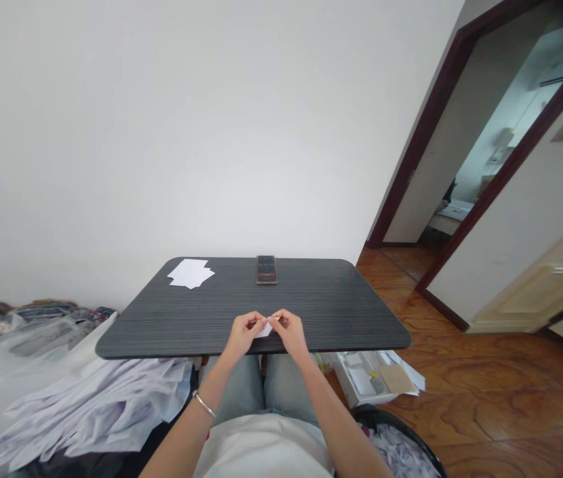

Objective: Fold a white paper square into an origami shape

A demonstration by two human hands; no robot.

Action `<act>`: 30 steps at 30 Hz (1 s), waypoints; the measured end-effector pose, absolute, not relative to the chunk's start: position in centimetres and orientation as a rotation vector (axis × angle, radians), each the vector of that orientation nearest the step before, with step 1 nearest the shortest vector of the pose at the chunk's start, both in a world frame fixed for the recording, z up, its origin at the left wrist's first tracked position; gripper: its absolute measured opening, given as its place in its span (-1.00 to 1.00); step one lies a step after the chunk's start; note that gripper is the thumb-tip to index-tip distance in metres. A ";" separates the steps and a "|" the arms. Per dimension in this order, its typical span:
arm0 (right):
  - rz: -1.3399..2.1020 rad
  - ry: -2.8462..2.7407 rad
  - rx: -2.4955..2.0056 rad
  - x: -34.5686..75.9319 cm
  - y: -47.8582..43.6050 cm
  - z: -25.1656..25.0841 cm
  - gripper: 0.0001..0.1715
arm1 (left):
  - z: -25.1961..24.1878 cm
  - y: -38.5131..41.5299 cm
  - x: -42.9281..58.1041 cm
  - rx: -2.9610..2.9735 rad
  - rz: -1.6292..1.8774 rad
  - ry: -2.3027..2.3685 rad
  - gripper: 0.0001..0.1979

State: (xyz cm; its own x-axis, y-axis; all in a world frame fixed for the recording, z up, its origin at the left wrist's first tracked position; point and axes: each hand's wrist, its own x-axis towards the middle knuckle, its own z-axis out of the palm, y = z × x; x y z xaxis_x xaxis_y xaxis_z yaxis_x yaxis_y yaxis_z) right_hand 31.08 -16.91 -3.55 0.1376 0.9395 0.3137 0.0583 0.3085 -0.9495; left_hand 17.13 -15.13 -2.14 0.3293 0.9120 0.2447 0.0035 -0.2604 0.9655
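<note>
At table (334,305) edge, left hand (244,334) & right hand (289,332) pinch small folded paper (264,330) together, w/ more flat sheets (190,273) unfolded.

The left hand (244,334) and right hand (289,332) are coming together at the centre of the view, fingers curling inward and fingertips pinching toward each other, almost touching. Both wrists are bending gently, while the bare left forearm (192,415) and right forearm (334,415) are angling upward and inward.
</note>
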 end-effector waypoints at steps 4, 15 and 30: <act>0.849 -1.266 -1.071 31.1 -16.8 -3.8 -0.78 | -2.1 -15.2 17.1 1.578 1.112 0.861 -0.76; 0.878 -1.195 -1.035 31.4 -16.4 -4.1 -0.63 | -2.3 -15.0 17.2 1.550 1.133 0.885 -0.76; 0.809 -1.239 -1.114 30.9 -17.0 -4.0 -0.78 | -2.5 -14.8 17.2 1.559 1.144 0.914 -0.78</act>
State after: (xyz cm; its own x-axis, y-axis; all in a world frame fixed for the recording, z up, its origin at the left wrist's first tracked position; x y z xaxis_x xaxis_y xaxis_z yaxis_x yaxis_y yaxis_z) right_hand 30.90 -16.98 -4.02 0.1846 0.9337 0.3068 0.0940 0.2939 -0.9512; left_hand 17.16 -14.84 -2.47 0.2795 0.9299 0.2391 0.0283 -0.2569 0.9660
